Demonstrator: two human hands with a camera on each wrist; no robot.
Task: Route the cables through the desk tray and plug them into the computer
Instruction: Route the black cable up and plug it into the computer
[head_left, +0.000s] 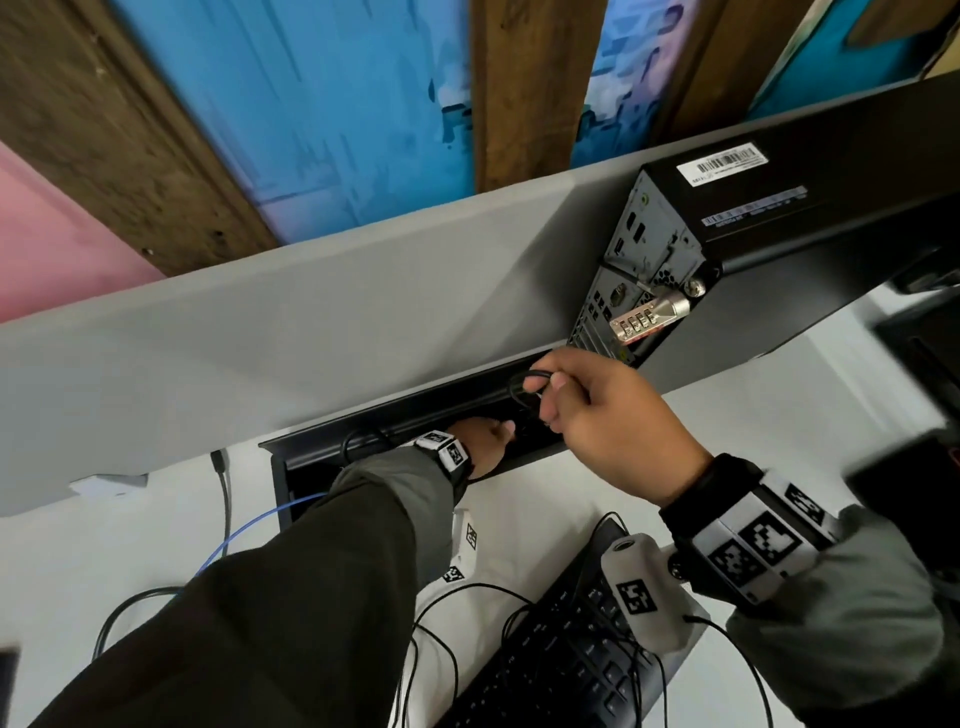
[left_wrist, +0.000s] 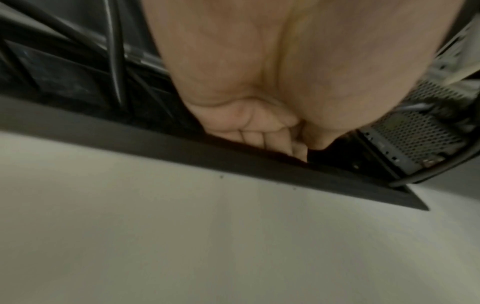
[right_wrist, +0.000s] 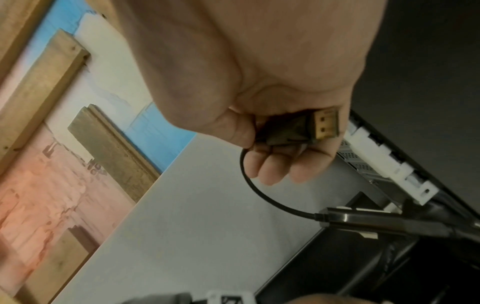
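At far left, a blue cable and a black cable lie on the white worktop, running toward the left end of the desk tray, a long black slot set along the worktop's rear edge. The left hand reaches down into this tray; its fingers are curled below the rim, and whether they hold anything cannot be told. A black keyboard sits on the worktop at lower centre. The right hand is raised above the tray's right end, fingers closed round the gold-tipped plug of a black adapter cable, which loops down to a black adapter block. At upper right stands the computer, rear ports facing the hands, with a combination lock fitted to it.
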